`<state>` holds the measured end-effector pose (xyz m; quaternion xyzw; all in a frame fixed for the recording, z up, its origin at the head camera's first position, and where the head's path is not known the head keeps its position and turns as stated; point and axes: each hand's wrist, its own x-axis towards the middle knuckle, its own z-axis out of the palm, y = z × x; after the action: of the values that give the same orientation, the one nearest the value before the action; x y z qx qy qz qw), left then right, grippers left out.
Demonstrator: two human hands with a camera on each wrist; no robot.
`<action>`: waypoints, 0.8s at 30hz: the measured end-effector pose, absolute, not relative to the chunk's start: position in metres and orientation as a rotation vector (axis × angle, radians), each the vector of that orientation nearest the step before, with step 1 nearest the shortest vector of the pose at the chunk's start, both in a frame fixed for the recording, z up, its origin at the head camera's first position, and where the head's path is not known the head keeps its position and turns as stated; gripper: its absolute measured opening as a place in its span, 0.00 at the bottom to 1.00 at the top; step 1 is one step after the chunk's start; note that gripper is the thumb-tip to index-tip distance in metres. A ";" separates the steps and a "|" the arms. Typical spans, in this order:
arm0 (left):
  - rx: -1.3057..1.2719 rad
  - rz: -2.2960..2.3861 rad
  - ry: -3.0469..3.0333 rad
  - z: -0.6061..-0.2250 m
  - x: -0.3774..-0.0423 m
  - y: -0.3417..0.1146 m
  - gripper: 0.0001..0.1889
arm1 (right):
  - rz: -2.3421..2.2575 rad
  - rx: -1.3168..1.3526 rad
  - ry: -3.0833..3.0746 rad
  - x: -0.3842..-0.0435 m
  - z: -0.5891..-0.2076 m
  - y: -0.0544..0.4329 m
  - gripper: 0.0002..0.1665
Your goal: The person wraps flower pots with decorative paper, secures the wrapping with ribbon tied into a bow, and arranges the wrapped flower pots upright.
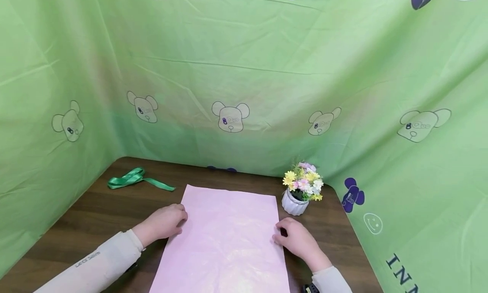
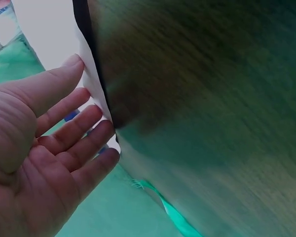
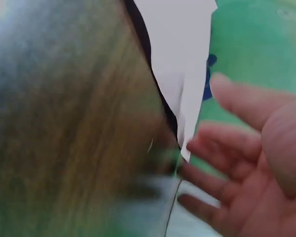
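Note:
A large pale pink sheet of paper [image 1: 228, 238] lies flat on the brown wooden table, its near end running out of the head view. At its left edge is my left hand [image 1: 164, 222], and in the left wrist view the loosely bent fingers [image 2: 76, 126] meet the paper's edge with the thumb apart from them. My right hand [image 1: 299, 240] is by the right edge. The right wrist view shows its thumb [image 3: 237, 96] spread well away from the relaxed fingers, whose tips are near the paper's corner. Neither hand grips anything.
A loosely folded green ribbon [image 1: 131, 178] lies at the back left of the table [image 1: 76, 216]. Just beyond the right hand stands a white ribbed pot [image 1: 294, 204] of yellow, pink and white flowers [image 1: 303, 181]. Green printed cloth [image 1: 228, 81] encloses the table's back and sides.

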<state>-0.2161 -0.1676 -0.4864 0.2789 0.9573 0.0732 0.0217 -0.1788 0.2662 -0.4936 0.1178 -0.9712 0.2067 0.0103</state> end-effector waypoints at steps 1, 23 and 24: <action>0.868 0.227 2.968 -0.487 -0.216 -0.168 0.13 | 0.671 0.259 -3.022 -0.180 -0.493 0.270 0.20; 0.878 0.218 2.979 -0.488 -0.219 -0.167 0.13 | 1.416 -0.228 -2.606 -0.258 -0.494 0.320 0.59; 0.872 0.220 2.979 -0.488 -0.218 -0.166 0.13 | 1.390 -0.238 -2.620 -0.259 -0.495 0.319 0.60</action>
<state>-0.2181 -0.1662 -0.4879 0.2801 0.9573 0.0707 0.0150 -0.2591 0.3185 -0.4947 -0.0799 -0.8775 0.4656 0.0828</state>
